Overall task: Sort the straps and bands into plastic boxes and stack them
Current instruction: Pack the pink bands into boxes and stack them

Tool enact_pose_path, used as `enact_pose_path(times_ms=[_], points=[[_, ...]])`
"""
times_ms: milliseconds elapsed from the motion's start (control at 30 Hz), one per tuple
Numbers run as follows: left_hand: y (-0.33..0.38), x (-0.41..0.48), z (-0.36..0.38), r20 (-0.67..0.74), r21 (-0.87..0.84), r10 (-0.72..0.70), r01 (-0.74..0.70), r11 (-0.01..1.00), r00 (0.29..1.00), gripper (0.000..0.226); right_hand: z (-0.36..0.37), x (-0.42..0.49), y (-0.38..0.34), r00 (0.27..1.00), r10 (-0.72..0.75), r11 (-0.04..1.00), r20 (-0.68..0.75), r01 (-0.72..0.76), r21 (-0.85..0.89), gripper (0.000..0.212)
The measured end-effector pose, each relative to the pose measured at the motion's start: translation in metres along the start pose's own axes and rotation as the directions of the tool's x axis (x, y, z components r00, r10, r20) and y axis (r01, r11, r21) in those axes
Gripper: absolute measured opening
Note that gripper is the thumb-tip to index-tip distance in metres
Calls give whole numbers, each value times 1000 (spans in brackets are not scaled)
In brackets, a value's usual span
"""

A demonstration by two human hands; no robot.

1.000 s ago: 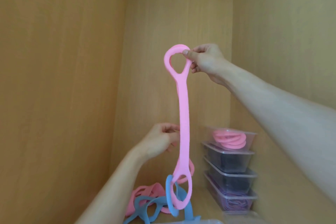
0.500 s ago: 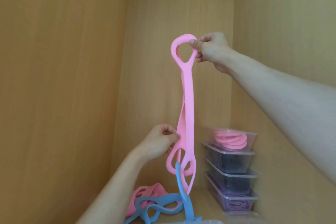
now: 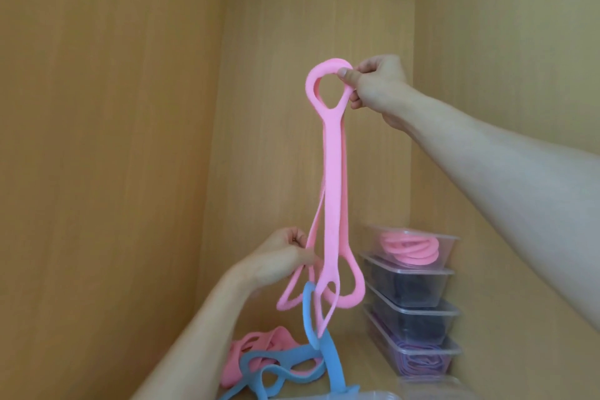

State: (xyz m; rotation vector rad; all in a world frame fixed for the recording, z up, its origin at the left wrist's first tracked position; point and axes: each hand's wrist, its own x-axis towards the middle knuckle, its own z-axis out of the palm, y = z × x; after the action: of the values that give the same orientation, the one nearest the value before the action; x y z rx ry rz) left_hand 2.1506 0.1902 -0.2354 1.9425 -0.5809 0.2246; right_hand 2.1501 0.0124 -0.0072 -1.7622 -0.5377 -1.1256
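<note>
A long pink strap (image 3: 335, 172) with looped ends hangs upright in front of the wooden corner. My right hand (image 3: 376, 88) pinches its top loop. My left hand (image 3: 279, 261) pinches a second pink strap lower down, near the bottom loops. A blue strap (image 3: 310, 315) is tangled through those lower loops and trails down to the shelf. More pink straps (image 3: 259, 347) and blue straps (image 3: 279, 367) lie in a heap below. At the right stands a stack of clear plastic boxes (image 3: 418, 312); the open top box (image 3: 451, 243) holds pink bands.
Wooden walls (image 3: 113, 140) close in on the left, back and right. A clear lid or box edge (image 3: 341, 394) shows at the bottom of the view. Another clear box (image 3: 431, 383) sits at the foot of the stack.
My right hand has lifted the pink strap higher. The lower loops have risen and drawn the blue strap up off the heap. My left hand stayed at about the same height.
</note>
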Motion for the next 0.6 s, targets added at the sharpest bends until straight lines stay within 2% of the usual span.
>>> enact_pose_path(times_ms=[100,333,500,600], points=[[-3,0,-2,90,-52,6,-1,999,996,27,-4,2,-2,1000,3,1000,-21,-3,-23,25],[-7,1,2,162,67,-30,20,998,986,55,-11,2,-1,999,21,999,-34,-22,-49,25],[-5,4,16,163,144,-40,17,989,986,60,-10,0,0,999,23,998,-42,-25,-55,30],[-6,4,21,156,185,-28,-2,983,987,50,-8,-1,0,999,22,998,-41,-24,-51,29]])
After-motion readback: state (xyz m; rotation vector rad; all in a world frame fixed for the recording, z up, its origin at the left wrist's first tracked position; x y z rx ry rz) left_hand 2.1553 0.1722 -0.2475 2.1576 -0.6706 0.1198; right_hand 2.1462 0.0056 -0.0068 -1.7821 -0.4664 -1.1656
